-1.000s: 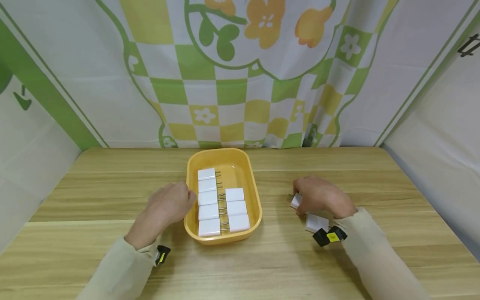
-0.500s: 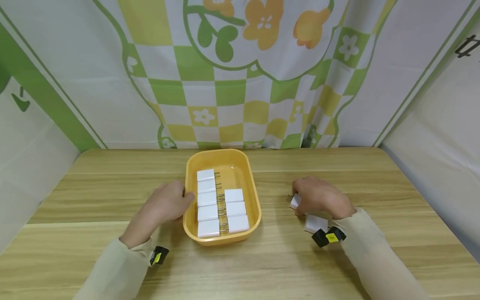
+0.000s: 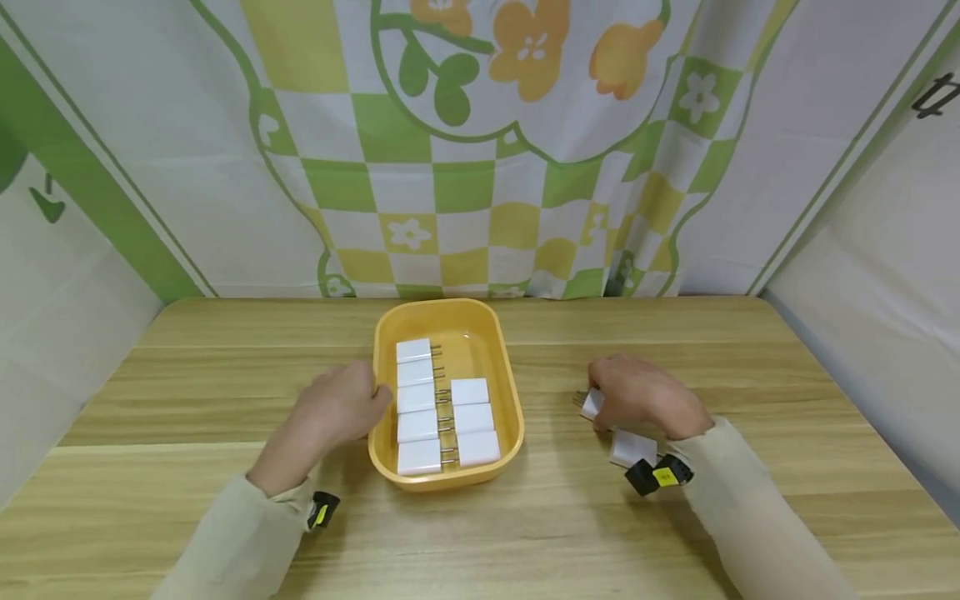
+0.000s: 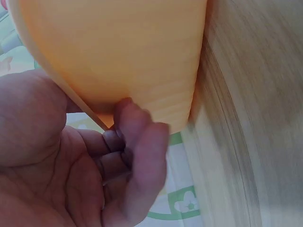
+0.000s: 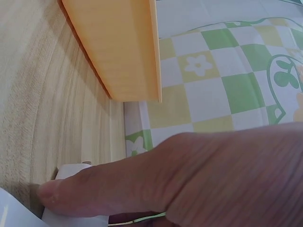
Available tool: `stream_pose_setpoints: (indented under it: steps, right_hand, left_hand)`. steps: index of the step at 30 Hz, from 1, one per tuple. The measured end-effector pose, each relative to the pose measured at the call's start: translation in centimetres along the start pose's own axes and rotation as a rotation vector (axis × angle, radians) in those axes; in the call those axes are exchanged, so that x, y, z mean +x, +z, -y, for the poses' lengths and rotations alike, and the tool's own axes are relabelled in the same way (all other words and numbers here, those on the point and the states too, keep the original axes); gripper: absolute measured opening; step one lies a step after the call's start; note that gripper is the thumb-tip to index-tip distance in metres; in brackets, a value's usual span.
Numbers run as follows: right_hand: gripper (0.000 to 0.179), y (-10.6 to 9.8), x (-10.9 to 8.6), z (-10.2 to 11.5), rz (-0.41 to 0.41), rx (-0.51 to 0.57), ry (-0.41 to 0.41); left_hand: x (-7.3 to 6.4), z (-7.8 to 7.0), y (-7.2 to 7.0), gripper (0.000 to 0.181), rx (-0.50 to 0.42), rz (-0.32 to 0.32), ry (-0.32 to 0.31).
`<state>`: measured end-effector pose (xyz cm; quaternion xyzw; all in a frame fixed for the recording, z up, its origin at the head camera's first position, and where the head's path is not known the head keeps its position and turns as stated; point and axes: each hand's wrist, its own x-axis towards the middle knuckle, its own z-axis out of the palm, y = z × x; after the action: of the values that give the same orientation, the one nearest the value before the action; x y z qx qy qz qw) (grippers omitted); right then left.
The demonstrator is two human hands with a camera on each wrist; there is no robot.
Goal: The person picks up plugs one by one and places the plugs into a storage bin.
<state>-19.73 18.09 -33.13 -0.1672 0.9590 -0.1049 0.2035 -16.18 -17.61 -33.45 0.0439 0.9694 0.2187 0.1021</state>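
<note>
On the left, my left hand (image 3: pixel 333 408) holds the side rim of a yellow plastic tub (image 3: pixel 442 315). In the left wrist view the thumb goes over the rim, with curled fingers (image 4: pixel 147 156) along the outer wall. White power adapters with metal prongs lie inside in two columns: a longer left column (image 3: pixel 417 398) and a shorter right column (image 3: pixel 472 419). To the tub's right, my right hand (image 3: pixel 645 396) grips a white adapter (image 3: pixel 592 404) on the table, thumb on its side; its other fingers are mostly hidden. Another adapter (image 3: pixel 632 448) lies below that hand, near the wrist.
The wooden table (image 3: pixel 540 533) has its far edge against a green, yellow and white checked curtain (image 3: pixel 465 183). White cloth walls (image 3: pixel 885 217) rise at both sides. Black devices with yellow labels are strapped to both wrists, the right one (image 3: pixel 660 475) close to the loose adapter.
My left hand shifts slightly at the tub's rim, its thumb lifting and settling back. The right hand stays on the same adapter, and the adapters in the tub keep their places.
</note>
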Motion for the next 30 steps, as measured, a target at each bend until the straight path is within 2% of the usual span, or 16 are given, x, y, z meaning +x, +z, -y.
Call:
stream_pose_setpoints:
  steps: [8,12,18,22,26,30]
  right_hand:
    - [0.027,-0.1,-0.1,0.4,-0.059,-0.001,-0.012]
    - [0.027,-0.2,-0.1,0.6,-0.107,-0.02,-0.053]
    - [0.036,-0.5,-0.1,1.4,-0.303,-0.105,-0.167]
    - [0.04,-1.2,-0.2,2.6,-0.405,-0.125,-0.227]
    - [0.041,-2.1,-0.3,4.4,-0.448,-0.125,-0.256]
    - [0.042,-2.6,-0.1,6.3,-0.458,-0.142,-0.294]
  left_hand:
    - [0.2,0.2,0.2,0.039,0.043,-0.006,0.035]
    - [0.2,0.4,0.3,0.039,0.044,-0.011,0.058]
    - [0.2,0.4,0.3,0.04,0.042,-0.013,0.068]
    - [0.2,0.4,0.3,0.04,0.031,-0.004,0.065]
    - [0.2,0.4,0.3,0.041,0.016,0.007,0.052]
    - [0.2,0.2,0.3,0.04,-0.002,-0.001,0.009]
